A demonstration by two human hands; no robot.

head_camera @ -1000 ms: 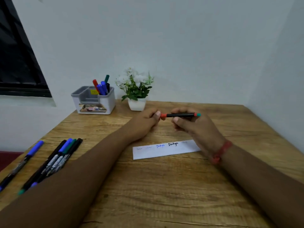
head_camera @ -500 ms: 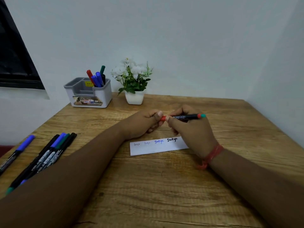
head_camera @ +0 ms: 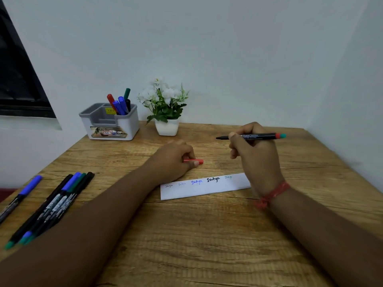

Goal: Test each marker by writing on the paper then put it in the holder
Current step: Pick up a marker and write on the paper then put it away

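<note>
Wooden table (head_camera: 207,235) against white wall. My right hand (head_camera: 256,154) grips the uncapped marker (head_camera: 251,136), held level above the paper (head_camera: 205,190). My left hand (head_camera: 174,160) pinches its red cap (head_camera: 193,161). Holder (head_camera: 109,123) back left, markers inside.

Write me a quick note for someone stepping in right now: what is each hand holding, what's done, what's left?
Left hand pinches the red cap. Right hand grips the uncapped marker above the table.
Paper strip carries five written samples; five markers stand in the holder.
Left: write with this marker, recap it, put it in the holder, then test the loose markers on the table's left side.
</note>
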